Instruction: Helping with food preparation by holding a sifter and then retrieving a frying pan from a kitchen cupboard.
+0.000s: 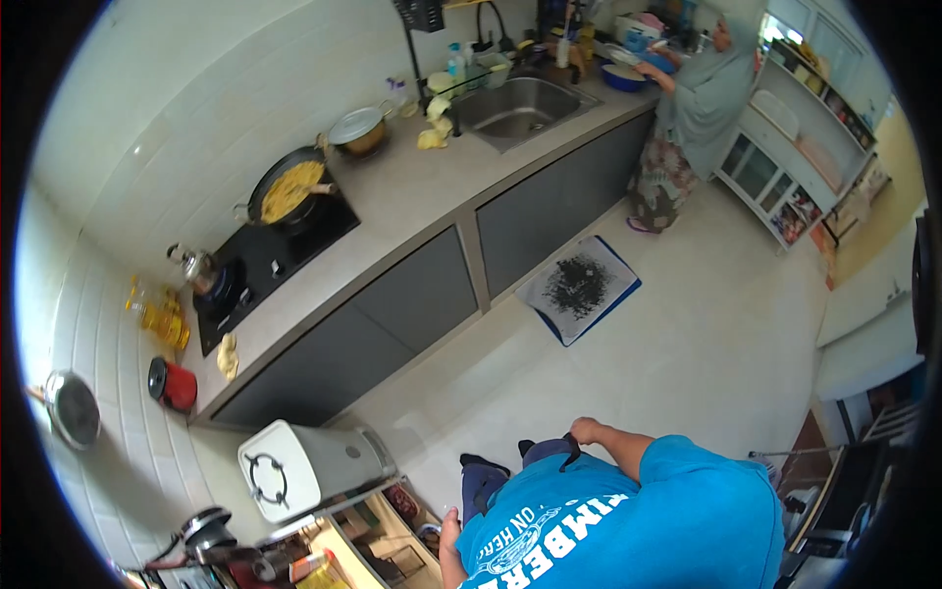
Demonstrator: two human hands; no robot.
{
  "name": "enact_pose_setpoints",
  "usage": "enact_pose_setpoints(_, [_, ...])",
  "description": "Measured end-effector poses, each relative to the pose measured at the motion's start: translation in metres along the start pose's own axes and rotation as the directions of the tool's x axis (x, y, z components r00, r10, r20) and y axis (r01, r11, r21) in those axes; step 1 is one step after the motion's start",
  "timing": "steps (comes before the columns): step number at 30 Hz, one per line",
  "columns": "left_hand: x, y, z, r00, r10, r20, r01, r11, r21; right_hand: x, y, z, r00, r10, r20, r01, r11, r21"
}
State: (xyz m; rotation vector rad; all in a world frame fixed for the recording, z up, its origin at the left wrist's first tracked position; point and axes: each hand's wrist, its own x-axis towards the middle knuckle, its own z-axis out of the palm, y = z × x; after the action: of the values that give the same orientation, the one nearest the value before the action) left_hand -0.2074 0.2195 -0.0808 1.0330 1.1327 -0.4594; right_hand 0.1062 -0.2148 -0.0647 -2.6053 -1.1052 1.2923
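Observation:
My left hand (450,530) hangs at the lower middle beside my blue T-shirt, partly hidden by it; whether it holds anything is unclear. My right hand (586,431) is raised at hip height, its fingers closed on a black strap (570,455) that hangs at my waist. Beyond my feet lies the pale floor. On the counter ahead, a black wok (254,197) with yellow food and a spatula in it stands on the black hob (294,254). A steel kettle (197,266) sits on the hob's near-left burner. A lidded pot (358,131) stands beyond the wok.
Another person (703,110) stands at the counter's far end, hands at a blue bowl (624,78), past the steel sink (526,107). A mat (578,287) lies on the floor. A white bin (324,467) and a drawer unit (390,541) stand at lower left; a white cabinet (787,147) is at upper right.

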Motion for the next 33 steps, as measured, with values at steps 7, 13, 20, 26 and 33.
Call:
enact_pose_setpoints(7, [-0.039, 0.198, 0.054, 0.950, 0.269, -0.160, -0.115, 0.774, 0.623, 0.015, -0.034, -0.046, 0.995, 0.074, -0.068, -0.062, 0.984, 0.169])
enact_pose_setpoints(13, [0.042, 0.297, 0.051, 0.941, 0.338, -0.020, -0.193, 0.582, 0.790, 0.023, -0.009, -0.082, 0.962, 0.250, -0.111, -0.224, 0.953, 0.203])
enact_pose_setpoints(20, [0.072, 0.432, 0.099, 0.798, 0.536, 0.275, -0.477, 0.285, 0.831, 0.027, -0.033, -0.139, 0.744, 0.658, -0.115, -0.253, 0.437, 0.863])
enact_pose_setpoints(26, [0.072, 0.505, 0.142, 0.691, 0.663, 0.286, -0.535, 0.204, 0.820, 0.021, -0.042, -0.144, 0.795, 0.603, -0.061, -0.408, 0.606, 0.683])
enact_pose_setpoints(33, [0.035, 0.548, 0.193, 0.616, 0.771, 0.163, -0.477, 0.199, 0.856, 0.015, 0.014, -0.080, 0.942, 0.315, -0.115, -0.284, 0.932, 0.225])
